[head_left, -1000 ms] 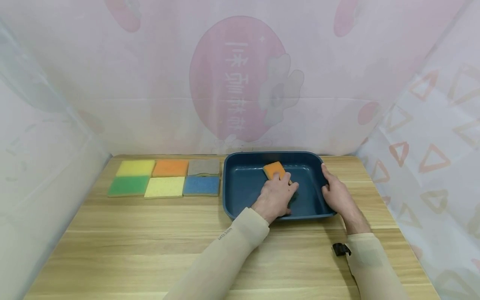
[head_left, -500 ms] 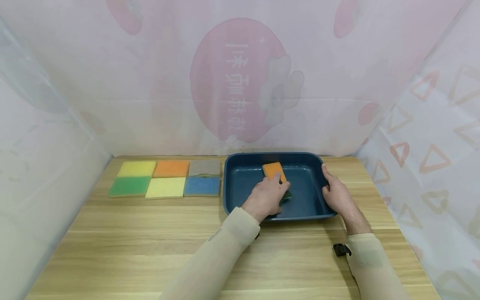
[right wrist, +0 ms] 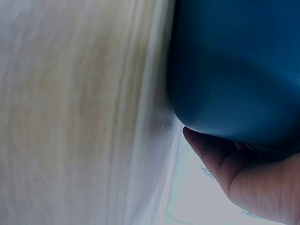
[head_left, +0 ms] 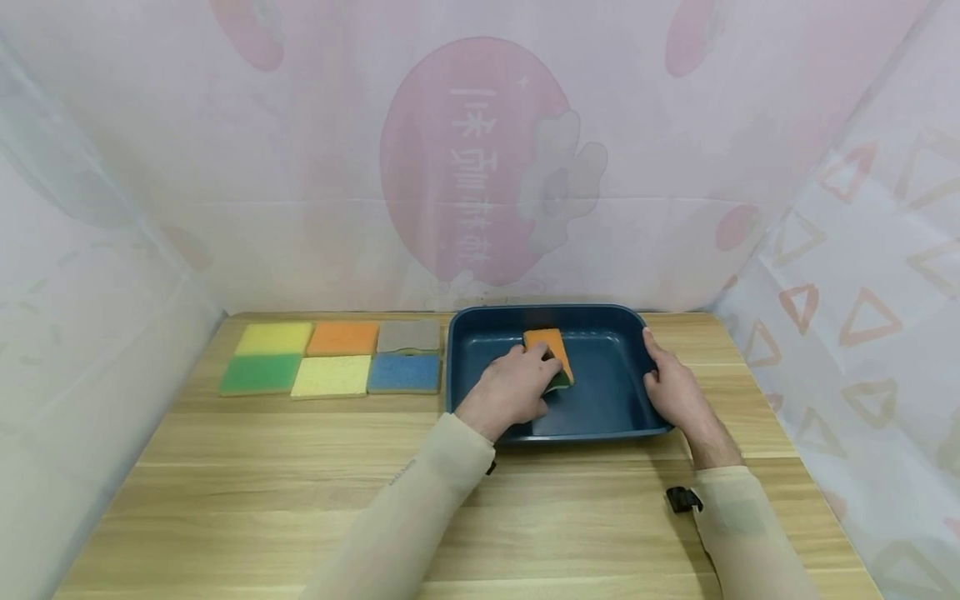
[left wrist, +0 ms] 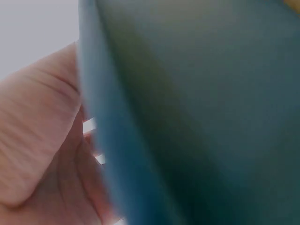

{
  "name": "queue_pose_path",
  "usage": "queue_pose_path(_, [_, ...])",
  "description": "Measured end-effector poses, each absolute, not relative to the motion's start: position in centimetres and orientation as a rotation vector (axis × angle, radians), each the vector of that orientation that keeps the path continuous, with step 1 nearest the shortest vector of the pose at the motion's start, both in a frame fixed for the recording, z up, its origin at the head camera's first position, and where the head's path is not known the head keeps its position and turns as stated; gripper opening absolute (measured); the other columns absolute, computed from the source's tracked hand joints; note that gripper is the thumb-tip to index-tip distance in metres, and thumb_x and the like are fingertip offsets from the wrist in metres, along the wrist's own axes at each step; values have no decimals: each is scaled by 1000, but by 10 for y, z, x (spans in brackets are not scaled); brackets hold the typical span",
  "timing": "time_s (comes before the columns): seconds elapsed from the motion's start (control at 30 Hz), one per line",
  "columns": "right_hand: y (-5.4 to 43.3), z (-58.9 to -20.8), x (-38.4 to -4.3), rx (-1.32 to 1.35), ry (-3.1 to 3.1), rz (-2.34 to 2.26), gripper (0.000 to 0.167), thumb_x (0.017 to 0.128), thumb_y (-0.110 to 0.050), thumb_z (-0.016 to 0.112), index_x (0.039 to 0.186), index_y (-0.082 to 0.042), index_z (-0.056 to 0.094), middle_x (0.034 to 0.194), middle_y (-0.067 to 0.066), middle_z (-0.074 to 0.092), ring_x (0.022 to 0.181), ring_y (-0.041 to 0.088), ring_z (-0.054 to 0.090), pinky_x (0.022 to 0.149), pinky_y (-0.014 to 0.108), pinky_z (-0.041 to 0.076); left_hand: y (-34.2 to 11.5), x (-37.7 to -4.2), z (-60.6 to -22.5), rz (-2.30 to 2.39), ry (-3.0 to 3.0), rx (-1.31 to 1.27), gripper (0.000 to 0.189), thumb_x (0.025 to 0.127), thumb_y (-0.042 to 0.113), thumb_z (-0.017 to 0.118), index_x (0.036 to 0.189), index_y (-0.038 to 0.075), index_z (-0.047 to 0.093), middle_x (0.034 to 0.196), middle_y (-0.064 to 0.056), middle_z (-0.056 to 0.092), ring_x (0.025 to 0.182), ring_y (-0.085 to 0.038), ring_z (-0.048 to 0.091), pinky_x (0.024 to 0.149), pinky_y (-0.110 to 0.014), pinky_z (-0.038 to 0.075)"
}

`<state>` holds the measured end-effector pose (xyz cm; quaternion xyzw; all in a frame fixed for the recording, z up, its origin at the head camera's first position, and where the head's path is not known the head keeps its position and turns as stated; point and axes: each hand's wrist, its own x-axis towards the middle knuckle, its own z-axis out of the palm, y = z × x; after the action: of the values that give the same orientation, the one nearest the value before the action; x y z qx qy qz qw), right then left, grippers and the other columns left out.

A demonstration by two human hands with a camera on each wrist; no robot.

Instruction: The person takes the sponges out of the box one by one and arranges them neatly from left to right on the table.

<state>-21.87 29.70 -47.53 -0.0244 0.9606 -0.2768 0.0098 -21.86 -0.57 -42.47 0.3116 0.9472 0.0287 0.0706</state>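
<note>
Inside the dark blue tray [head_left: 592,412], my left hand [head_left: 510,387] holds an orange sponge [head_left: 547,340] by its near part, fingers curled over it. A dark green edge [head_left: 558,382] shows under the fingertips; whether it is this sponge's underside or a second sponge I cannot tell. In the left wrist view, the left hand [left wrist: 37,122] is beside a blurred blue-green surface. My right hand [head_left: 675,387] grips the tray's right wall, thumb on the inner side. The right wrist view has the right hand's fingers [right wrist: 225,161] against the tray's blue outside [right wrist: 234,84].
Left of the tray, several sponges lie flat in two rows: yellow [head_left: 275,337], orange [head_left: 342,337], grey [head_left: 408,335], green [head_left: 260,372], pale yellow [head_left: 331,375] and blue [head_left: 405,372]. All stand on a wooden table [head_left: 300,483] with cloth walls behind and at both sides.
My left hand has shifted left within the tray, and the sponge's near end has swung left with it. The right hand, the tray and the sponges outside have stayed in place.
</note>
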Motion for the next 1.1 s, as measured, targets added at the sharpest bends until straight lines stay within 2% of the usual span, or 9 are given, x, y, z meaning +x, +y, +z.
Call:
queue_pose_path(0.2, [296, -474, -218, -73, 3002, -865, 80, 111, 4, 50, 186, -1, 20, 180, 44, 37, 67, 23, 45, 72, 39, 44, -24, -219, -419, 164, 2860, 953, 60, 110, 30, 86, 167, 24, 66, 175, -9, 58, 146, -37, 68, 112, -49, 70])
queue_pose_path(0.37, [295, -476, -219, -72, 2993, -883, 81, 112, 4, 50, 186, -2, 19, 180, 43, 36, 60, 22, 41, 67, 38, 42, -42, -217, -416, 247, 2901, 963, 55, 111, 25, 83, 164, 21, 68, 170, -10, 61, 138, -37, 70, 110, -50, 69])
queue_pose_path(0.5, [296, -476, -219, -68, 2992, -886, 81, 112, 4, 49, 186, -2, 19, 181, 43, 36, 61, 22, 41, 68, 38, 42, -57, -216, -414, 284, 2943, 983, 49, 112, 22, 81, 160, 20, 71, 162, -9, 66, 130, -35, 71, 106, -47, 68])
queue_pose_path(0.7, [296, -476, -219, -64, 2990, -879, 81, 111, 4, 49, 186, -1, 18, 181, 44, 35, 63, 22, 42, 69, 38, 42, -75, -216, -415, 320, 2982, 998, 48, 111, 19, 78, 159, 17, 72, 165, -10, 66, 138, -38, 71, 111, -49, 67])
queue_pose_path(0.9, [295, -476, -219, -63, 2987, -881, 82, 111, 4, 49, 186, -2, 18, 180, 44, 36, 62, 22, 42, 68, 38, 42, -93, -216, -413, 363, 3009, 1016, 45, 111, 20, 77, 156, 16, 75, 164, -9, 68, 139, -37, 71, 110, -51, 68])
queue_pose_path(1.0, [294, -477, -220, -63, 2996, -869, 81, 111, 4, 50, 186, -2, 20, 180, 43, 37, 69, 27, 48, 71, 40, 44, -102, -216, -412, 382, 3018, 1030, 44, 110, 19, 78, 154, 15, 76, 163, -8, 69, 139, -36, 72, 110, -52, 69])
queue_pose_path(1.1, [294, -477, -220, -69, 3012, -847, 81, 110, 4, 50, 186, -1, 21, 180, 43, 38, 85, 35, 58, 77, 43, 47, -111, -215, -412, 407, 3021, 1048, 43, 109, 16, 78, 152, 13, 77, 161, -9, 70, 136, -37, 73, 112, -54, 68])
